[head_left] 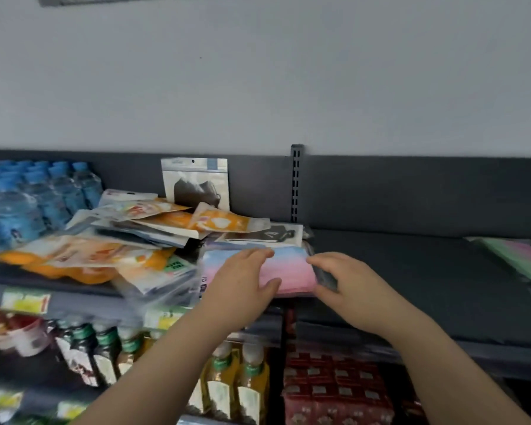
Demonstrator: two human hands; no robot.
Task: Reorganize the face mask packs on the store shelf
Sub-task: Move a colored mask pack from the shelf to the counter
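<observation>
On the grey shelf (411, 271), a pink-and-blue mask pack (292, 266) is gripped by left hand (242, 283) and right hand (344, 280); relocation rightward is judged next.

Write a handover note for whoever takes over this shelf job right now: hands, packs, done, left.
Hands: the left hand and the right hand both hold the pink-and-blue pack, one at each end, at the front of the top shelf.
Packs: the orange packs lie in a loose, overlapping pile to its left. A black-mask pack stands against the back panel. A green-and-pink pack lies at the far right.
Done: little to see; the pile is untidy.
Left: set down the held pack, then sort and stack the pile, probably onto the bare shelf to the right.
</observation>
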